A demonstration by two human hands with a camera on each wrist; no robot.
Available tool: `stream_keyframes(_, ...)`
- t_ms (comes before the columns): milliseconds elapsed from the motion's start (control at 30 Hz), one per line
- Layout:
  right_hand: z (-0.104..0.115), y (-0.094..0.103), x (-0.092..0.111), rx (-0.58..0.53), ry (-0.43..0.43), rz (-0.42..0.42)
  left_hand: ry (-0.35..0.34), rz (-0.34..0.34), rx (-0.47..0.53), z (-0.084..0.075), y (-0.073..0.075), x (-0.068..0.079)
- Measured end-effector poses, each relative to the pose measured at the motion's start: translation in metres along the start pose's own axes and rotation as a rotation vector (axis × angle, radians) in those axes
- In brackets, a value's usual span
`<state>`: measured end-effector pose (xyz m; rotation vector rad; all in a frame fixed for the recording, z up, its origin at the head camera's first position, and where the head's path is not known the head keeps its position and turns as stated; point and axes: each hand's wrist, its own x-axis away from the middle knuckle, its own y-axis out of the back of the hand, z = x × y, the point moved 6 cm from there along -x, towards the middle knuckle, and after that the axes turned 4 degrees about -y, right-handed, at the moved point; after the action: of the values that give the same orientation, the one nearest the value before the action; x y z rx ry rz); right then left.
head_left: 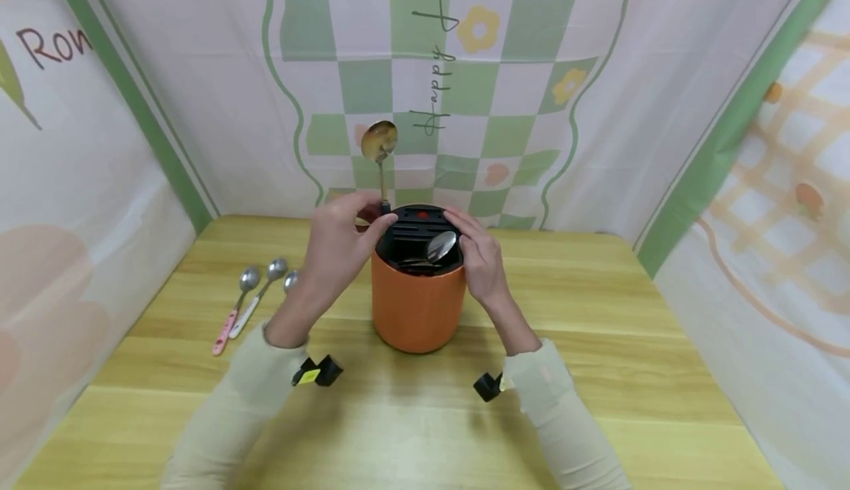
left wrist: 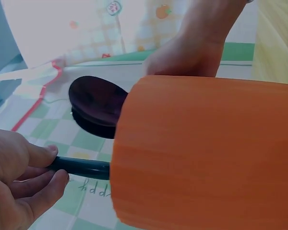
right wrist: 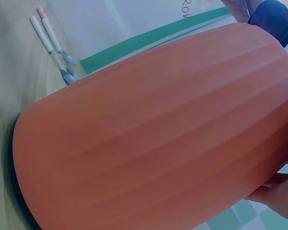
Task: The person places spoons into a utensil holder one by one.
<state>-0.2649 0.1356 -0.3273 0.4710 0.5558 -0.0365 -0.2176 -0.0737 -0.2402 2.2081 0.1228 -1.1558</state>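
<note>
An orange utensil holder (head_left: 418, 309) with a black slotted insert (head_left: 421, 228) stands upright on the table. My left hand (head_left: 339, 239) pinches the dark handle (left wrist: 84, 167) of a spoon (head_left: 380, 142) at the holder's left rim. Its gold-toned bowl points up, and the lower handle is hidden inside the holder. A silver spoon (head_left: 441, 246) leans in the holder with its bowl at the top. My right hand (head_left: 483, 257) holds the holder's right side near the rim, thumb toward the front and fingers along the far edge.
On the wooden table (head_left: 584, 372), left of the holder, lie a pink-handled spoon (head_left: 235, 309), a white-handled spoon (head_left: 259, 298) and a third spoon (head_left: 290, 281) partly covered by my left arm. Printed cloth (head_left: 425, 69) hangs behind and on both sides.
</note>
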Motion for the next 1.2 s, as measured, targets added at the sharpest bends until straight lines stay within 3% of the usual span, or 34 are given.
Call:
stream_keyframes(167, 0.001, 0.001, 0.000, 0.005, 0.013, -0.008, -0.016, 0.031, 0.025, 0.001, -0.011, -0.001)
stream_keyframes(533, 0.000, 0.001, 0.002, 0.015, 0.007, -0.014, 0.002, 0.080, -0.032, 0.010, -0.026, 0.004)
stream_keyframes(867, 0.000, 0.001, 0.001, 0.014, 0.006, -0.014, -0.018, 0.082, -0.035, 0.012, -0.029, 0.008)
stream_keyframes(1200, 0.000, 0.001, 0.002, 0.022, 0.011, -0.020, 0.011, 0.077, -0.013, 0.014, -0.029, 0.009)
